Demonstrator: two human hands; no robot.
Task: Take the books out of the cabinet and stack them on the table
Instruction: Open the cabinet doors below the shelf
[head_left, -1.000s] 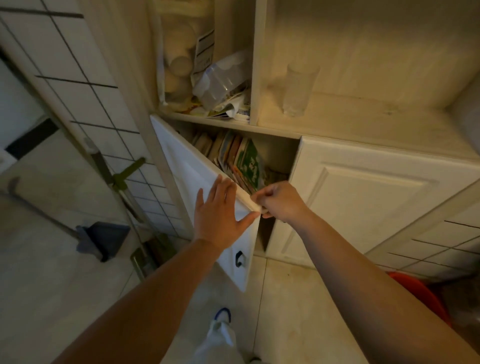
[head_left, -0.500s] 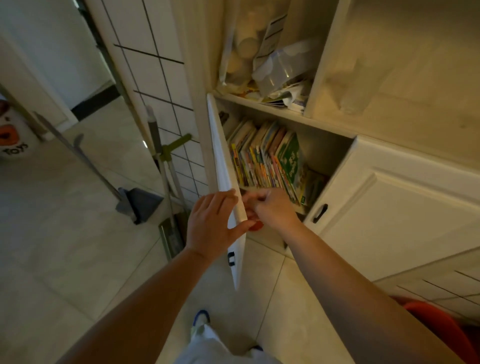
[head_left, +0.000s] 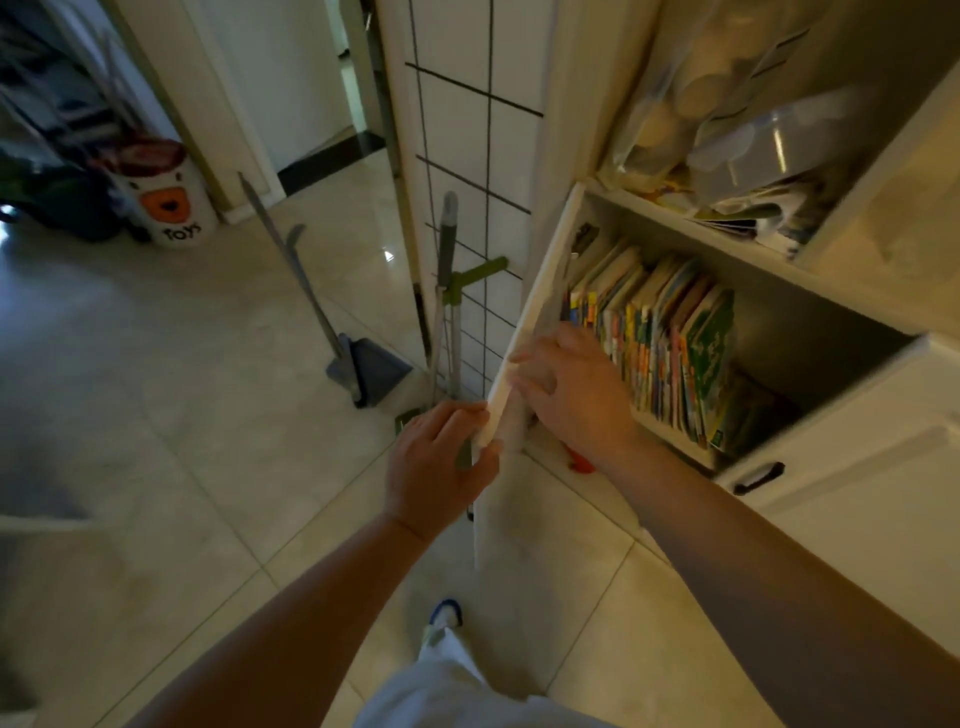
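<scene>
A row of colourful thin books (head_left: 670, 343) stands leaning in the open lower cabinet compartment, with a green-covered one at the right end. The white cabinet door (head_left: 540, 306) is swung out, seen edge-on. My left hand (head_left: 436, 462) grips the door's free edge from the outer side. My right hand (head_left: 576, 395) lies against the door's inner side, fingertips on its edge, just left of the books and not touching them. No table is in view.
The closed right cabinet door (head_left: 857, 467) has a black handle (head_left: 758, 477). Plastic containers (head_left: 753, 150) fill the shelf above. A dustpan (head_left: 371, 371) and mop (head_left: 447, 291) lean on the tiled wall at left. A toy bin (head_left: 166, 202) stands far left.
The cabinet door has swung further open to the left, uncovering the whole row of books. My left hand went from flat on the door face to gripping its edge. My view turned left.
</scene>
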